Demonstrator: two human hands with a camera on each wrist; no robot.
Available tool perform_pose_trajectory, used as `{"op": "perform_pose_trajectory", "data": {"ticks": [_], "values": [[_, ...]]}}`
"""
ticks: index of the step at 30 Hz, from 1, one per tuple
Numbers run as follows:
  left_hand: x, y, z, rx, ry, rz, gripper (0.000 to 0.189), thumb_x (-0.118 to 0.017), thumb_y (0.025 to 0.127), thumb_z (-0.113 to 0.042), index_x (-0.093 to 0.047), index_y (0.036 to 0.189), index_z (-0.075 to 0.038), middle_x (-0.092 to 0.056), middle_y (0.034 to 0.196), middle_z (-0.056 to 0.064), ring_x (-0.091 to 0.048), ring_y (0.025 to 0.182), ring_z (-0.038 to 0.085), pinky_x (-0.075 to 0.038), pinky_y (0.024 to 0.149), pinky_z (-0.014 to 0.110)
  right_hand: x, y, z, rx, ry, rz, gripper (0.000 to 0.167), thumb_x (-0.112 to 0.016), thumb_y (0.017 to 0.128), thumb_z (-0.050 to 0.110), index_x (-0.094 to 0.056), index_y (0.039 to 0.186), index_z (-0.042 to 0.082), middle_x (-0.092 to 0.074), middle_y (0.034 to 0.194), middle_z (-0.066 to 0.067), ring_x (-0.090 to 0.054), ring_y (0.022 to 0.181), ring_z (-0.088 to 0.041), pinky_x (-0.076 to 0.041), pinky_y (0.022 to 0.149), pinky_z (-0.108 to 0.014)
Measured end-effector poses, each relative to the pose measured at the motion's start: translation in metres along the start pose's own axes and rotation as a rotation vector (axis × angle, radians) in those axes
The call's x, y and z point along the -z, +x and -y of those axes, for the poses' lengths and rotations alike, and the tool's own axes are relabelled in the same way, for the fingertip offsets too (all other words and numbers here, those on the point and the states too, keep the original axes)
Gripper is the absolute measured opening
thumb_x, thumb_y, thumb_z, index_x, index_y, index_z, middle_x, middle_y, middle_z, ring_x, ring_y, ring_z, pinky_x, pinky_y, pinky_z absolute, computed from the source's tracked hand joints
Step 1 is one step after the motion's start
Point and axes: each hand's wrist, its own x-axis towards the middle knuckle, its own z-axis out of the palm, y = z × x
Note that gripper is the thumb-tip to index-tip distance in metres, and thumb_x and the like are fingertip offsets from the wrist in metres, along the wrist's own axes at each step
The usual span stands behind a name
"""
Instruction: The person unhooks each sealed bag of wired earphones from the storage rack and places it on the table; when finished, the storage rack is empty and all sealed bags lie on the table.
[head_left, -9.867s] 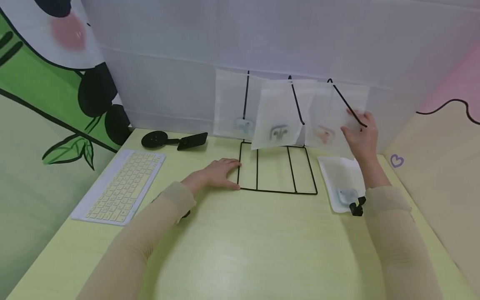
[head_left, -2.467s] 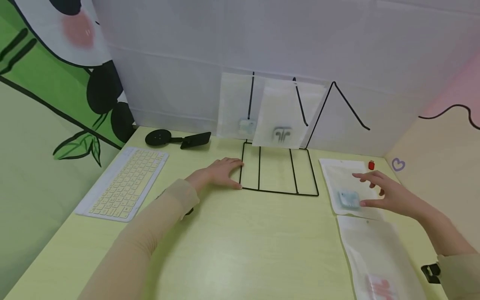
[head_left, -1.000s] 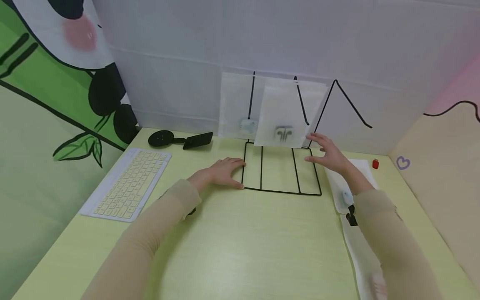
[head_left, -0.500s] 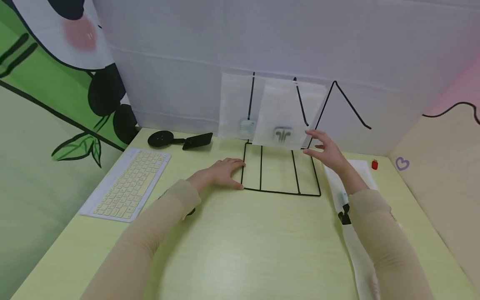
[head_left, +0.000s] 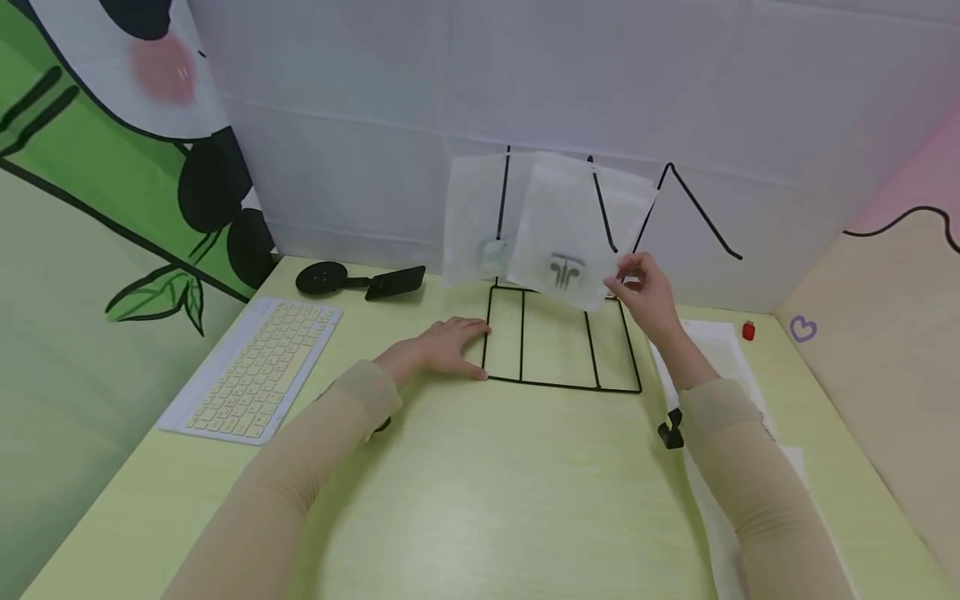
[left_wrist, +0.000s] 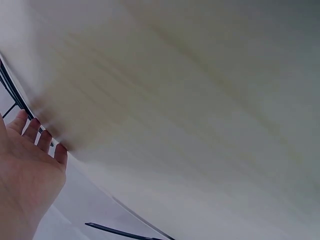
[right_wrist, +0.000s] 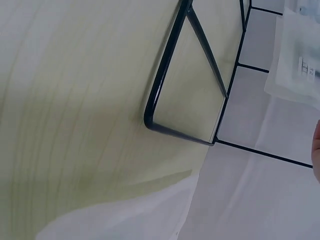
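Note:
A black wire rack stands at the back of the table, its three hooks rising in front of the white cloth. My left hand rests at the rack's left side, thumb by the front corner, fingers fairly straight. A translucent white pouch with an earphone set hangs on the middle hook. Thumb and fingers of my right hand pinch this pouch near its lower right edge; it hangs slightly tilted. Another pouch with a pale blue item hangs on the left hook. The right hook is bare.
White pouches lie on the table at right, partly hidden by my right arm. A small red object sits behind them. A white keyboard and a black folding stand are at left. Cloth walls close off back and sides.
The right hook's pouch has come off; a pouch with a pink item appeared on the table. My right hand went from the table to the middle pouch and pinched it; my left hand stayed.

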Motion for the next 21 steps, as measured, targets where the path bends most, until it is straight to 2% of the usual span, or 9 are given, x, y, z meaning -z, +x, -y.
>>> {"op": "perform_pose_trajectory", "data": {"ticks": [4, 7, 13, 21], "values": [[0.0, 0.0, 0.0, 0.001, 0.004, -0.001, 0.09, -0.06, 0.08, -0.064, -0.025, 0.15, -0.021, -0.019, 0.157, 0.006, -0.017, 0.143, 0.032, -0.019, 0.11, 0.058, -0.007, -0.002, 0.01, 0.018, 0.029, -0.098, 0.03, -0.063, 0.087, 0.001, -0.041, 0.102, -0.013, -0.05, 0.093, -0.009, -0.055, 0.087, -0.01, -0.044, 0.072, -0.016], [0.001, 0.0, -0.001, -0.001, 0.001, -0.004, 0.09, -0.061, 0.08, -0.063, -0.025, 0.15, -0.02, -0.019, 0.157, 0.006, -0.017, 0.143, 0.033, -0.019, 0.11, 0.059, -0.011, 0.0, 0.015, 0.016, 0.044, -0.163, 0.029, -0.065, 0.087, 0.002, -0.041, 0.099, -0.011, -0.05, 0.086, -0.003, -0.055, 0.082, -0.006, -0.044, 0.071, -0.015], [0.003, -0.001, -0.003, 0.0, 0.0, -0.004, 0.09, -0.061, 0.08, -0.062, -0.025, 0.15, -0.019, -0.018, 0.157, 0.007, -0.016, 0.143, 0.034, -0.017, 0.11, 0.059, -0.015, 0.004, 0.024, 0.029, 0.056, -0.246, 0.031, -0.068, 0.085, 0.005, -0.042, 0.096, -0.008, -0.048, 0.078, 0.0, -0.051, 0.075, -0.006, -0.042, 0.068, -0.017], [0.003, -0.002, -0.004, -0.007, -0.01, -0.006, 0.09, -0.061, 0.08, -0.062, -0.025, 0.15, -0.018, -0.019, 0.157, 0.007, -0.016, 0.143, 0.035, -0.017, 0.11, 0.059, -0.019, 0.003, 0.035, 0.094, -0.047, -0.289, 0.028, -0.069, 0.085, 0.005, -0.048, 0.092, -0.013, -0.051, 0.075, -0.005, -0.049, 0.067, -0.008, -0.04, 0.065, -0.017]]}}
